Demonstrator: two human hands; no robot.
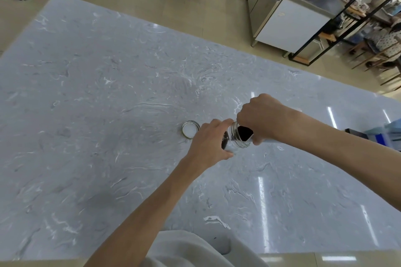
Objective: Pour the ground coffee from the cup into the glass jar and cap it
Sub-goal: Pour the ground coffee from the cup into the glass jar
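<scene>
- Since the clear threaded-neck glass jar (235,137) is rigid, smooth and breakable, it wants a firm wrap round the body, not the neck; it's tilted, mouth toward the right, at or just above the grey marbled stone surface (108,93), near its middle.
- Left hand (209,144) is closed around the jar body, fingers curled over the top, thumb underneath. Good spot: keeps the mouth free.
- Right hand (260,118) is clenched over something at the jar mouth, presumably the cup; the cup itself is hidden by the fist, so I can't tell its shape or material.
- Dark ground coffee (244,132) shows at the mouth, some also visible through the glass lower in the jar. Judgement: pour is in progress. Fine powder, light, spills easily; the narrow mouth leaves little margin.
- Round silver metal lid (190,129), white inner face up, lies flat on the surface just beside the left hand, to its left. Light, stiff, easy to pinch by the rim.
- Nothing stands between lid and jar. Rest of the surface near the hands is bare; a blue-and-dark object (377,136) sits at the right edge, well apart.
</scene>
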